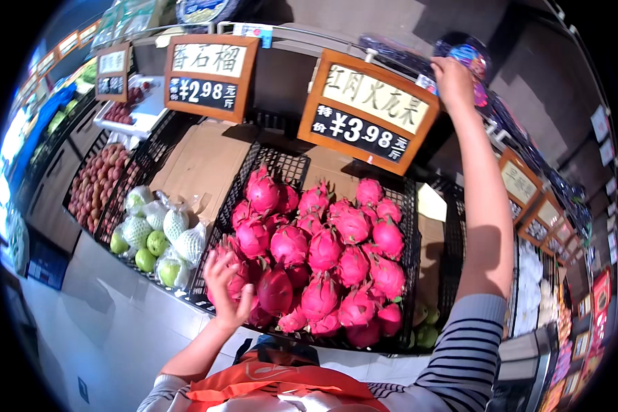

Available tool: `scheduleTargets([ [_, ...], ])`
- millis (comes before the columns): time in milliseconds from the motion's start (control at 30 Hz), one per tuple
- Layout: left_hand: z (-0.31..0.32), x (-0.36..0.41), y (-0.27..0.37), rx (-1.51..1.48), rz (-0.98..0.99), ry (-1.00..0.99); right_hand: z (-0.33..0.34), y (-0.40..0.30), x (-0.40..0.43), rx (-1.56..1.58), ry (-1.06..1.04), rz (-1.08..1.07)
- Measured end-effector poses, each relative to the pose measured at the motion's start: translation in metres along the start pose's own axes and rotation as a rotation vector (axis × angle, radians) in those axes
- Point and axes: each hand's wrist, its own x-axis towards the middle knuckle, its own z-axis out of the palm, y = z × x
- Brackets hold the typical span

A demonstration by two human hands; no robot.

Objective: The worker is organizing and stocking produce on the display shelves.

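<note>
My left hand (225, 288) hovers with fingers apart over the front left of a heap of pink dragon fruit (323, 250). Whether it touches the fruit beneath is unclear. The heap fills a black plastic mesh crate (284, 164) lined at the back with cardboard. My right arm stretches up to the shelf edge behind. There my right hand (454, 82), fingers curled, is beside a colourful wrapped package (473, 57) and a small label (426, 83) on the rail. What its fingertips hold is hidden. A wood-framed price sign (369, 110) stands below and left of that hand.
Guavas (157, 242), some in white foam nets, lie left of the dragon fruit. Farther left are small reddish fruits (99, 185) and another framed sign (211, 74). A metal rail (309, 34) runs behind. At right are more signs (519, 183) and a cardboard-lined crate (430, 247).
</note>
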Motion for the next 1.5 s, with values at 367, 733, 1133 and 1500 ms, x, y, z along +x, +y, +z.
scheduleTargets([
  [367, -0.054, -0.058, 0.016, 0.389, -0.277, 0.276, 0.086, 0.04, 0.066, 0.268, -0.376, 0.026],
  [733, -0.034, -0.06, 0.053, 0.329, -0.228, 0.223, 0.04, 0.05, 0.026, 1.613, 0.496, 0.457],
  [1133, 0.024, 0.017, 0.084, -1.022, -0.482, -0.077, -0.061, -0.085, -0.193, 2.095, -0.57, 0.588],
  [1500, 0.036, 0.06, 0.129, -1.497, -0.75, 0.013, -0.043, -0.064, -0.168, 1.176, -0.656, 0.471],
])
